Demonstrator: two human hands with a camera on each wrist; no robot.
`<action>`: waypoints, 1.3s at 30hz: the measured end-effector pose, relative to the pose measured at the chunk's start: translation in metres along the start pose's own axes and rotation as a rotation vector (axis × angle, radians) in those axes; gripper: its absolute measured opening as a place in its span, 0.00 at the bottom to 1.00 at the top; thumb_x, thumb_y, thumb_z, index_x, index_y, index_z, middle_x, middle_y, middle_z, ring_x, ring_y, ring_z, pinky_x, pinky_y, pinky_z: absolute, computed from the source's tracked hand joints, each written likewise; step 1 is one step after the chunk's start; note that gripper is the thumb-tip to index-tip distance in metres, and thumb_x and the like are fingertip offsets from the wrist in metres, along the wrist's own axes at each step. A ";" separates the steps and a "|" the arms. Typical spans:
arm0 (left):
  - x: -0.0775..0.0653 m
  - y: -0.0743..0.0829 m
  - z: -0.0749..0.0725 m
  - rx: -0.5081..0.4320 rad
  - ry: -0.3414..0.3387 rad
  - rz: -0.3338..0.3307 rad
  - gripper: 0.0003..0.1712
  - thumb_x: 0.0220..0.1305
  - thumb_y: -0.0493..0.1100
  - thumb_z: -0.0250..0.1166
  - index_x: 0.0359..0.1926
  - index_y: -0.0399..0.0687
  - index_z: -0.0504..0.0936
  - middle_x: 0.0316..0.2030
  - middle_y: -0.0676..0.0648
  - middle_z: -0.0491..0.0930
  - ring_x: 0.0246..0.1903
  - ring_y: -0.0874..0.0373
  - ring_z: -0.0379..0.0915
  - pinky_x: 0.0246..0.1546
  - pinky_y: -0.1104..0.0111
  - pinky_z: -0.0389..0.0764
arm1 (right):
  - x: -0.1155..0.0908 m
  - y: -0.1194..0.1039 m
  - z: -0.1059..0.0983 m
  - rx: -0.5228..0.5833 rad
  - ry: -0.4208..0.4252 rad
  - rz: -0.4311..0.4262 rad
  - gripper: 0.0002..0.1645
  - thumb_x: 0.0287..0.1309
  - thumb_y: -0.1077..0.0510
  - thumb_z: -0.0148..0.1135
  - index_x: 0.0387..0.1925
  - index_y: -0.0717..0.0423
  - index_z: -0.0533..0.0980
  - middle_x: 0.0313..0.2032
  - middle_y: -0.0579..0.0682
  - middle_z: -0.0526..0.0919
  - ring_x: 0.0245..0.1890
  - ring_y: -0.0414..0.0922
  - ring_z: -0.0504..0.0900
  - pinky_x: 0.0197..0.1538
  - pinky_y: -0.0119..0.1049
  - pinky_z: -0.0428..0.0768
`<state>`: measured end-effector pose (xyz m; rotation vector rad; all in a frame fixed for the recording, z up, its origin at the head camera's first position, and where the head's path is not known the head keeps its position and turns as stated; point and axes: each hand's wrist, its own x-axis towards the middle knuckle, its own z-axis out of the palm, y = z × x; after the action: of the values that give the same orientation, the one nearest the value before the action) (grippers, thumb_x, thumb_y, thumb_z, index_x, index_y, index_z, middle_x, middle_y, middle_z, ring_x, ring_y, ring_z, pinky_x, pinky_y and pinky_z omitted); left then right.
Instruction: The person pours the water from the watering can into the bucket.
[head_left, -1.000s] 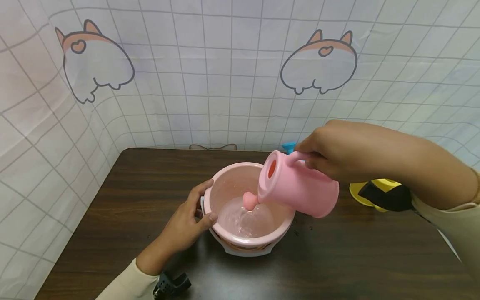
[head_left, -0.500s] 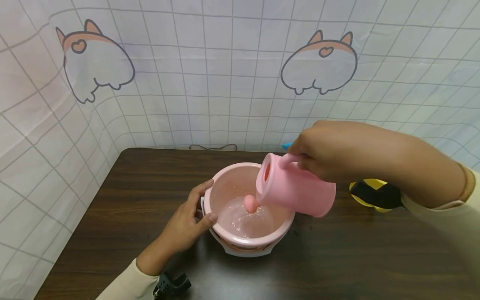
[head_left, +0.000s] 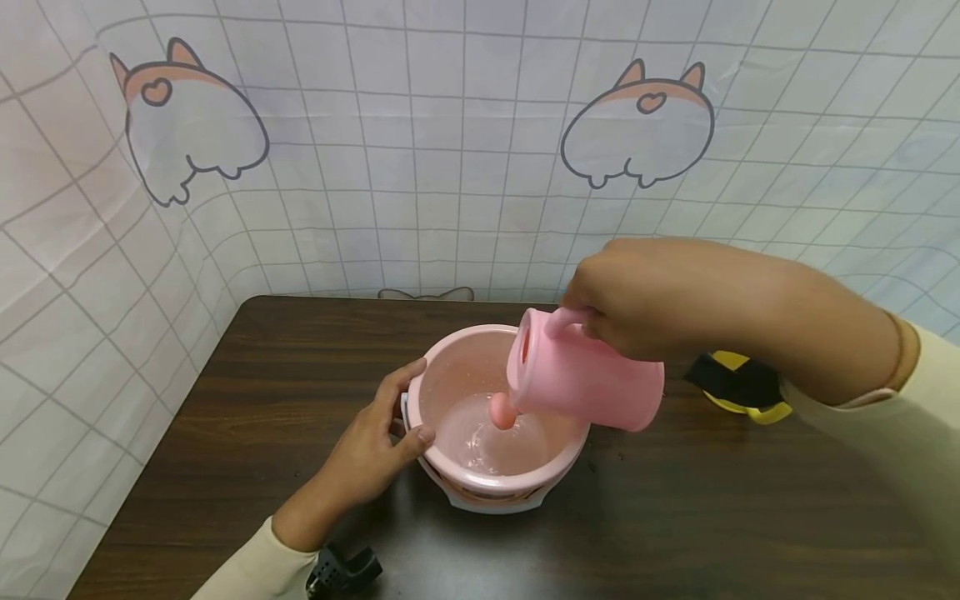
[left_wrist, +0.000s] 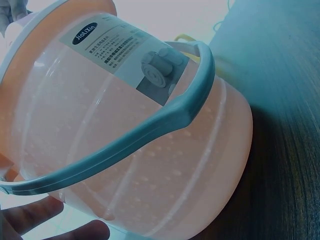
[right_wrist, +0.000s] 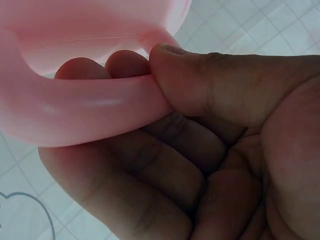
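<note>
In the head view a pink bucket [head_left: 498,482] stands on the table with rippling water [head_left: 487,437] inside. My left hand [head_left: 365,450] holds its left rim, thumb and fingertips on the edge. The left wrist view shows the bucket's side with a label [left_wrist: 127,52] and a hanging carry handle [left_wrist: 150,132]. My right hand [head_left: 637,292] grips the handle of a pink watering can [head_left: 592,375], which is tipped to the left over the bucket. Its round spout head [head_left: 502,411] points down inside the rim. In the right wrist view, fingers and thumb wrap the can's handle [right_wrist: 100,107].
A yellow and black object [head_left: 742,387] lies on the dark wooden table [head_left: 300,367] beyond the right forearm. A black strap-like piece [head_left: 345,571] is beside the left wrist. Behind the table hangs a white gridded sheet [head_left: 420,167].
My right hand and the watering can have shifted slightly left, and the can's top opening has turned more out of sight. A blue thing behind the hand is now hidden. The left hand stays put.
</note>
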<state>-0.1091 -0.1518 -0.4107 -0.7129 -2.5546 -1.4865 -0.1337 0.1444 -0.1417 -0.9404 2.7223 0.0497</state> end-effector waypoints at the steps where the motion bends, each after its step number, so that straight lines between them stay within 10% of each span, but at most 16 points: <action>1: 0.000 0.000 0.000 0.000 0.000 -0.002 0.43 0.70 0.65 0.60 0.79 0.66 0.54 0.56 0.44 0.77 0.42 0.58 0.80 0.42 0.53 0.82 | 0.001 -0.001 -0.001 0.002 -0.006 -0.007 0.19 0.70 0.58 0.56 0.20 0.43 0.78 0.20 0.45 0.75 0.24 0.44 0.74 0.29 0.39 0.74; 39: 0.000 0.002 0.001 -0.004 -0.002 -0.022 0.43 0.70 0.65 0.60 0.79 0.66 0.54 0.56 0.44 0.77 0.41 0.59 0.80 0.41 0.59 0.82 | -0.005 0.006 0.005 -0.010 0.019 0.011 0.20 0.72 0.54 0.57 0.20 0.42 0.76 0.18 0.44 0.72 0.22 0.43 0.72 0.28 0.39 0.72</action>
<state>-0.1084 -0.1504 -0.4097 -0.6899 -2.5697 -1.4982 -0.1324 0.1527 -0.1454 -0.9337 2.7476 0.0570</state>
